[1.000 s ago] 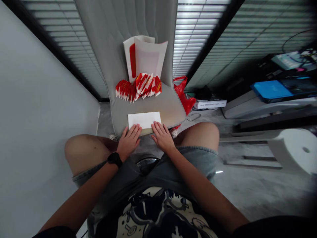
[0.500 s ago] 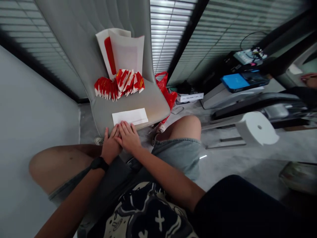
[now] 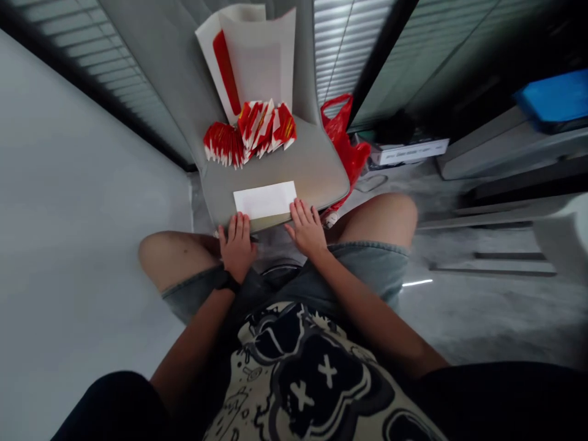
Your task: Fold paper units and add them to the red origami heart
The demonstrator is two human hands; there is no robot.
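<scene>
A flat white rectangular paper piece [image 3: 265, 200] lies near the front edge of the grey chair seat [image 3: 312, 165]. My left hand [image 3: 237, 248], with a dark band on its wrist, rests at the seat edge by the paper's lower left corner, fingers stretched out. At the lower right corner, my right hand [image 3: 307, 231] lies with its fingertips at the paper, fingers extended and thumb apart. Behind the paper, a fanned row of red and white folded paper packets [image 3: 261, 131] sits on the seat. Neither hand grips anything visible.
A large white folded sheet with a red stripe [image 3: 260, 67] leans on the chair back. A red plastic bag [image 3: 342, 144] hangs or stands right of the seat, near a white box [image 3: 413, 152]. A blue item [image 3: 558, 98] lies farther right. A wall [image 3: 92, 214] runs along the left.
My hands, earlier together with one over the other at the paper's near edge, have parted to its two lower corners. The view has shifted, moving the chair right and up in frame.
</scene>
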